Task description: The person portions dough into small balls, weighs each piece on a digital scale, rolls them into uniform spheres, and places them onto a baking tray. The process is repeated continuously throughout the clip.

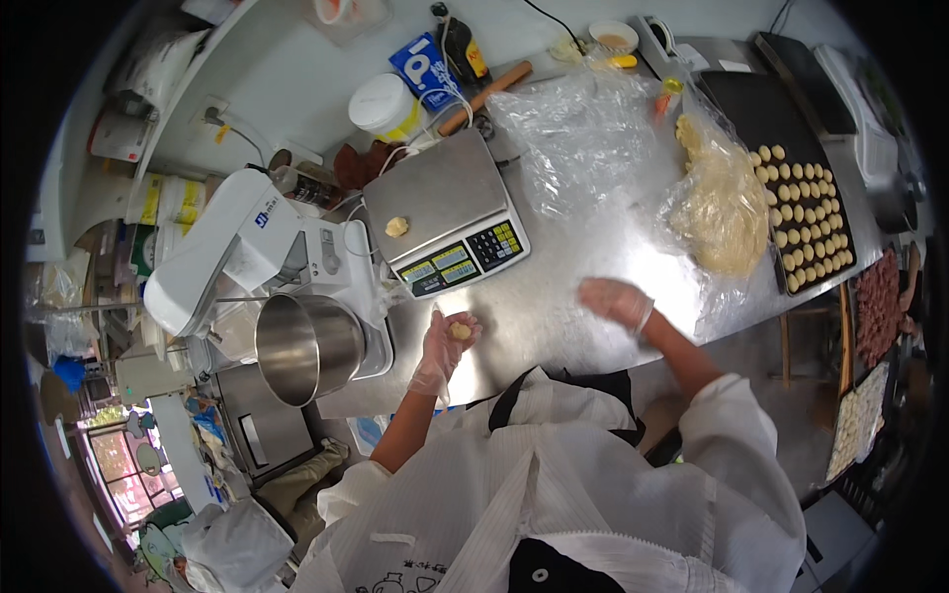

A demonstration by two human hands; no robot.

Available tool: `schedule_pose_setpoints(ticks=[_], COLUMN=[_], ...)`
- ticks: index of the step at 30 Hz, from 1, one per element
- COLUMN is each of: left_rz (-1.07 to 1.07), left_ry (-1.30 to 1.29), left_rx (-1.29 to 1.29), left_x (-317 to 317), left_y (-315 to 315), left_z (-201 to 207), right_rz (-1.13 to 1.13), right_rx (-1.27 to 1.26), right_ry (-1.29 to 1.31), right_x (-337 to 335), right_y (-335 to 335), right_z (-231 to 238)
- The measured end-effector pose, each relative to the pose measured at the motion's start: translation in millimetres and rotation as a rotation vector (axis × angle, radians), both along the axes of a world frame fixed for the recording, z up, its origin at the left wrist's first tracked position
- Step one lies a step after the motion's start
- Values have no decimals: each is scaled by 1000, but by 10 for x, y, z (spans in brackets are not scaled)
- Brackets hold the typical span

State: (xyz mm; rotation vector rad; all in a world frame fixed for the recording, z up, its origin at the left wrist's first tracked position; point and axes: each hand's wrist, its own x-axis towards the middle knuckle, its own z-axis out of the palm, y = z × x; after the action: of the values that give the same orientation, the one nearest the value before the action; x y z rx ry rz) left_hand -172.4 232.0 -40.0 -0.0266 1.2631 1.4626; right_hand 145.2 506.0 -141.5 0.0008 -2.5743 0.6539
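Observation:
A small lump of pale yellow dough (460, 332) rests in the cupped fingers of my left hand (442, 348), gloved in clear plastic, just below the scale's front edge. My right hand (615, 302), gloved the same way, is over the steel table to the right, slightly blurred, with fingers stretched out and nothing visible in them. On the metal pan of a digital scale (435, 188) lies another dough lump (397, 227). A large mass of dough (727, 212) sits on clear plastic sheeting (583, 138) beyond my right hand.
Left of the scale stands a white stand mixer (232, 247) with a steel bowl (308, 348). A dark baking tray (756, 109) at the right carries rows of small dough balls (811, 212). Behind the scale are a white tub (381, 104), a rolling pin (484, 97) and a dark bottle (461, 47).

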Motion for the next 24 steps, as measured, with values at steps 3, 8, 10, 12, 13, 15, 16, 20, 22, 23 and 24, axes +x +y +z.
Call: schedule_pose_setpoints(ticks=[3,8,10,12,13,15,16,20,22,23,24], left_rz=[-101,-400,-534,-684,-727,-710,-678,-723,-884,-950,-864], left_ry=[199,199,388,517,562,753,868,1051,757,621,542], left_rx=[-112,-161,-143,-103,-76,40,73,478,354,296,320], left_x=[104,493,873,1177,1343,1621,1594,1905,2218,2329,2332], left_y=[-96,981,1636,2553,3048,4001,4415,5388,5476,5507,5477], left_z=[-220,-115,6,82,107,-13,-69,-400,-524,-506,-608], right_rz=[-409,-877,-446,-196,-69,-111,-251,-769,-483,-297,-87], right_rx=[-219,385,-56,-37,-22,-40,-74,-534,-446,-389,-302], right_ry=[46,-285,40,111,147,96,35,-194,-353,-431,-505], right_x=[-288,-954,-699,-400,-257,-166,-400,-1071,-696,-529,-361], right_y=[0,-858,-915,-499,-246,44,59,-868,-1056,-1083,-1028], right_z=[264,-77,258,108,9,-121,20,-172,123,203,263])
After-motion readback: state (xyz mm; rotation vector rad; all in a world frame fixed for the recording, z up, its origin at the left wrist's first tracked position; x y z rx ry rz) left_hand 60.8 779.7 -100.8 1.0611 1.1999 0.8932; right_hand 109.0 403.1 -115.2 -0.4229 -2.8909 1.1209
